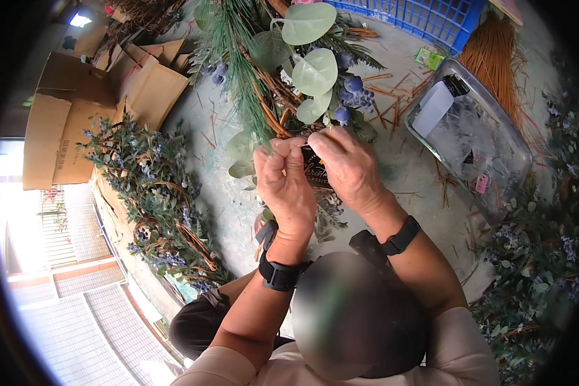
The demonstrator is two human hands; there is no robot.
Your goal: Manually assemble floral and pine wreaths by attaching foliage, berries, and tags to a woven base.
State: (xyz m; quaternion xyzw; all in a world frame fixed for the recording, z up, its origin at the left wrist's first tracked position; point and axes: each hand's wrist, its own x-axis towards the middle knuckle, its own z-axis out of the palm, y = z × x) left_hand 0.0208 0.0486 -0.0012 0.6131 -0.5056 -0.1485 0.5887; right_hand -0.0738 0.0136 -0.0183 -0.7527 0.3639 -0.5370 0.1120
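Observation:
In front of me hangs a wreath of green pine needles [238,83], round pale-green leaves [316,72], blue berries [353,83] and brown twigs. My left hand [285,186] and my right hand [352,168] meet at its lower edge, thumbs and fingertips pinched close together. Something thin seems to run between the fingertips, too small to make out. A dark tag [314,168] with light and gold print shows between and just below the hands, partly covered by the right one. Black straps circle both wrists.
Leafy garlands with blue flowers lie left [154,193] and right [527,257]. Cardboard boxes [71,128] stand far left. A clear plastic bin [527,170] holds plastic bags, beside a bundle of brown sticks [492,58] and a blue crate [424,22]. Loose twigs litter the floor [399,154].

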